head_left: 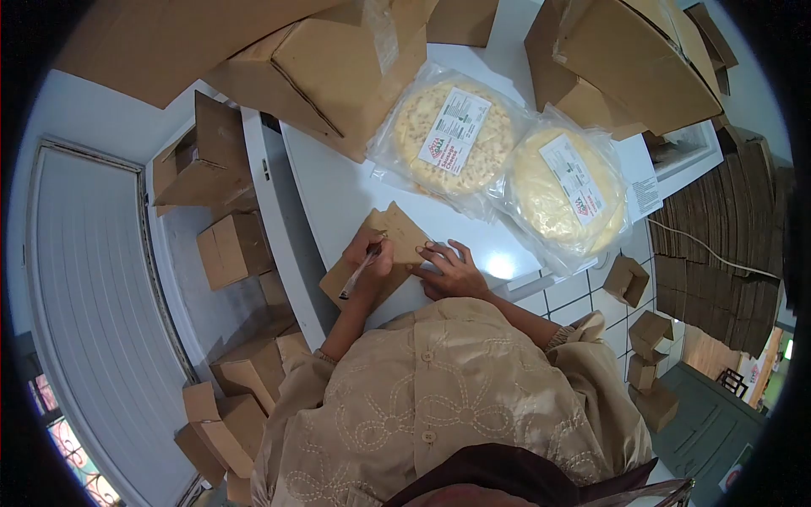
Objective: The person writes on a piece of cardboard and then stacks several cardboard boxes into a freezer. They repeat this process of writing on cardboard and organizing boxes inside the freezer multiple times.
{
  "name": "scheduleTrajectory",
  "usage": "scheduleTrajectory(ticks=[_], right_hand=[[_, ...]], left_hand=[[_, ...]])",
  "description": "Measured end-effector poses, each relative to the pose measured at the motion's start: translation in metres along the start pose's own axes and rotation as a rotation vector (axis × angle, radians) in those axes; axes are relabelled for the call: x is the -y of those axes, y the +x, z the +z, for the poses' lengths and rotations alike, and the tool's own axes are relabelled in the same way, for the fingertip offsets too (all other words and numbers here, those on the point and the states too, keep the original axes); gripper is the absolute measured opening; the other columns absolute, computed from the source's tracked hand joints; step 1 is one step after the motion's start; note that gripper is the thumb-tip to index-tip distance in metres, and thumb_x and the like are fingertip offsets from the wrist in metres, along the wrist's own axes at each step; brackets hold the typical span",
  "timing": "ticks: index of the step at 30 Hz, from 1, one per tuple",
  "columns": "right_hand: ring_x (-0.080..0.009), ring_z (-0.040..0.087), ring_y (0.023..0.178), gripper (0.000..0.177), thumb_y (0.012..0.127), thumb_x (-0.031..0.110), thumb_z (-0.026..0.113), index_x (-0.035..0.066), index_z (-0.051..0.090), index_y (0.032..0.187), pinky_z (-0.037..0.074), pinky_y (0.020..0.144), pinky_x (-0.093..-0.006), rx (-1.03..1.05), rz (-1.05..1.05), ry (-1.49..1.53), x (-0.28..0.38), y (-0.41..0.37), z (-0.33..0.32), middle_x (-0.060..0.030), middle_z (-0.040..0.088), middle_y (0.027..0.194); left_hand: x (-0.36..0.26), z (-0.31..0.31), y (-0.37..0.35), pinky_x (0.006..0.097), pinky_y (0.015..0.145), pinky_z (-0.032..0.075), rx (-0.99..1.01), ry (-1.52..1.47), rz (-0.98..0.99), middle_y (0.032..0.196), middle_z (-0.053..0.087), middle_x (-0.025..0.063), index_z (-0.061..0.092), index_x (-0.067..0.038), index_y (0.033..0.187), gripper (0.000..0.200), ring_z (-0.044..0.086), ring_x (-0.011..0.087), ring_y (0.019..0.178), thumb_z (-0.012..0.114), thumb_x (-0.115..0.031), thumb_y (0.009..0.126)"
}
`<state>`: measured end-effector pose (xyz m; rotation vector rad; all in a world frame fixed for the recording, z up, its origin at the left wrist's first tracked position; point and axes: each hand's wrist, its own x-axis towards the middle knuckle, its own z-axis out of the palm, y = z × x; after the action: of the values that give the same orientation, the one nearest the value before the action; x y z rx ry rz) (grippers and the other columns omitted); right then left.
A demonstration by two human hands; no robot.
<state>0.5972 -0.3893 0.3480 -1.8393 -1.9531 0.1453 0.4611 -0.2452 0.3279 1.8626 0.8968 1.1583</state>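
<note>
On the white tabletop [338, 190] lies a piece of brown cardboard [397, 226]. A pen [355, 279] is gripped in my left hand [369, 256], with its upper end slanting down and left and its tip side at the cardboard. My right hand [454, 269] rests with spread fingers at the cardboard's right edge, touching it. Beyond my hands are two plastic-wrapped round packs with white labels: a speckled pizza-like one [410, 127] and a pale yellow one [541, 203] to its right, their wrappers touching.
Large cardboard boxes [338, 68] stand at the table's far side, another [634, 68] at the far right. Smaller open boxes [234, 251] sit left of the table. Stacked flattened cardboard [718, 245] and several small boxes [626, 281] are at the right.
</note>
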Motion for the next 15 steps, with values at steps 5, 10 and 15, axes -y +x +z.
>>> scheduleTrajectory(ticks=[5, 10, 15], right_hand=[[-0.0163, 0.047, 0.118, 0.041, 0.071, 0.028, 0.070, 0.029, 0.063, 0.111, 0.036, 0.098, -0.0457, 0.000, 0.000, 0.009, -0.001, -0.001, 0.004, 0.0002, 0.052, 0.122], [-0.0173, 0.048, 0.119, 0.041, 0.067, 0.025, 0.073, 0.029, 0.065, 0.107, 0.036, 0.100, -0.0465, -0.027, 0.020, 0.010, 0.002, 0.001, 0.002, 0.0009, 0.053, 0.121], [-0.0180, 0.047, 0.118, 0.043, 0.072, 0.028, 0.070, 0.027, 0.061, 0.115, 0.036, 0.099, -0.0449, -0.018, 0.010, 0.002, 0.000, 0.000, 0.002, -0.0009, 0.053, 0.121]], left_hand=[[0.009, -0.001, -0.003, 0.0231, 0.049, 0.042, 0.056, 0.026, 0.032, 0.062, 0.056, 0.0036, 0.055, -0.001, 0.075, 0.011, 0.050, 0.0073, 0.054, 0.065, 0.002, 0.071], [0.006, -0.002, -0.003, 0.0232, 0.049, 0.041, 0.079, 0.018, 0.021, 0.062, 0.056, 0.0040, 0.056, -0.001, 0.075, 0.010, 0.050, 0.0072, 0.055, 0.064, 0.002, 0.072], [-0.012, -0.005, -0.007, 0.0238, 0.052, 0.041, 0.088, -0.008, -0.162, 0.065, 0.056, 0.0037, 0.054, -0.001, 0.075, 0.011, 0.050, 0.0074, 0.058, 0.064, 0.003, 0.073]])
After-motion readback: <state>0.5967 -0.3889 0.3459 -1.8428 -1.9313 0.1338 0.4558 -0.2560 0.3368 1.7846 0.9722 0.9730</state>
